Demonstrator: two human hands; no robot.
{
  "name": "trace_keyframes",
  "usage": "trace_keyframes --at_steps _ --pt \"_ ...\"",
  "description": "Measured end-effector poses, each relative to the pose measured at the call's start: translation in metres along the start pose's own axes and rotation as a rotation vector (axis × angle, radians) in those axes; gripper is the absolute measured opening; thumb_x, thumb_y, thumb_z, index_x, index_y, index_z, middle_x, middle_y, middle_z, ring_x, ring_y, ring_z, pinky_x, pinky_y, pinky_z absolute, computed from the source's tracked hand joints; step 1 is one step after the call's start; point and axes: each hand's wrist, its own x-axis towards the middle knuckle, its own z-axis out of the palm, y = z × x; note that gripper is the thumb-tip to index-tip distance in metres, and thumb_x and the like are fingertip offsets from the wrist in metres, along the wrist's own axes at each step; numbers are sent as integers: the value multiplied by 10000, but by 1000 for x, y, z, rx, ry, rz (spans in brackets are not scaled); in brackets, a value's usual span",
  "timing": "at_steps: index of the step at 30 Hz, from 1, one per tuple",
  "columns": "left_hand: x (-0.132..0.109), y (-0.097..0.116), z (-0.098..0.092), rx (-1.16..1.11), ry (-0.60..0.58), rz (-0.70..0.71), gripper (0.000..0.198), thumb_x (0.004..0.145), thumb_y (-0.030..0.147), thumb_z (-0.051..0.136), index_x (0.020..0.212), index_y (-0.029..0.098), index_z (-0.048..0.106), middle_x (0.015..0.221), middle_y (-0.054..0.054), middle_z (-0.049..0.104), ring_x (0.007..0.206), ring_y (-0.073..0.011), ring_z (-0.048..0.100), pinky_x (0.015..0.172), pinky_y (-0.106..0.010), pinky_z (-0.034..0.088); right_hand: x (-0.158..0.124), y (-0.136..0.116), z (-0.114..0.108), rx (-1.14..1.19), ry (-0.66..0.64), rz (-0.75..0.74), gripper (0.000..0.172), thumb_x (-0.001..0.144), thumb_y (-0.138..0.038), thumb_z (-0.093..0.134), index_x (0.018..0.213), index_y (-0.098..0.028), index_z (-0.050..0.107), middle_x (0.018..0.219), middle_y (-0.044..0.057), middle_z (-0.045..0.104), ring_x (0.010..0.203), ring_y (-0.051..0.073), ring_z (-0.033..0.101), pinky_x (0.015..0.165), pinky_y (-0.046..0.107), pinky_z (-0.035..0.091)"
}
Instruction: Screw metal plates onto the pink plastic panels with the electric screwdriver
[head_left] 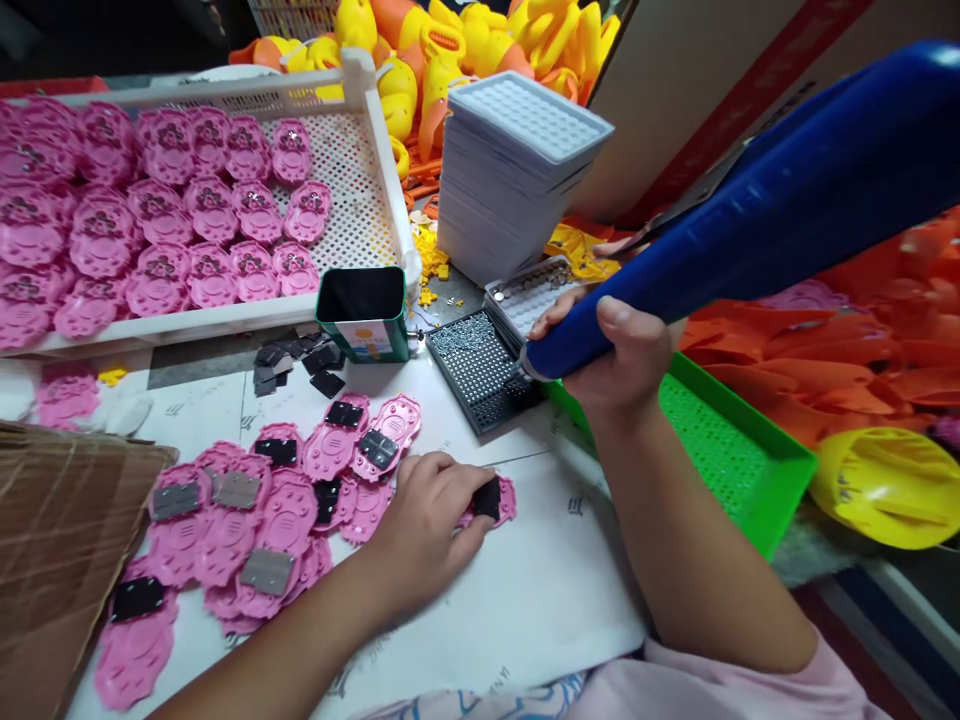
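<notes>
My left hand point(427, 515) rests on the white work surface with its fingers closed over a pink plastic shell point(508, 498). A black cover plate point(487, 497) lies on that shell, and my hand hides much of both. In my right hand point(628, 355) is a large blue power screwdriver point(720, 245), held slanting down to the left. Its tip meets or hovers just over a black perforated tray point(480, 415) of small screws point(469, 335). Left of my left hand lies a heap of pink shells point(281, 510), several with black or grey plates on them.
A white crate point(364, 180) holds rows of pink shells at the back left. Loose black plates point(292, 358) lie beside a dark green tin point(367, 340). Behind the screws stands a stack of white trays point(499, 190). A green basket point(750, 470) sits right, cardboard point(67, 560) left.
</notes>
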Motion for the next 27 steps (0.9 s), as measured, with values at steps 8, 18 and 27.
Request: trace_keyframes --at_steps 8,18,27 --pt "0 -3 2 0 1 -18 341 882 163 608 1217 222 608 1049 -67 702 1017 -260 575 897 -431 456 2 3 -3 -34 -35 -49 286 688 -488 723 662 -251 565 584 -30 557 456 153 566 497 361 509" --pt "0 -4 5 43 65 -5 308 892 186 609 1200 205 618 1043 -76 690 997 -262 572 878 -416 459 -15 -46 -4 24 22 12 292 617 -348 658 903 -291 663 547 -43 591 469 164 571 455 314 452" --pt "1 -4 6 -12 51 -34 344 890 218 634 1234 213 605 1041 -64 719 999 -259 573 891 -409 428 -61 -50 -32 157 -529 253 445 748 -408 719 1187 -406 644 773 23 630 682 239 623 703 473 512"
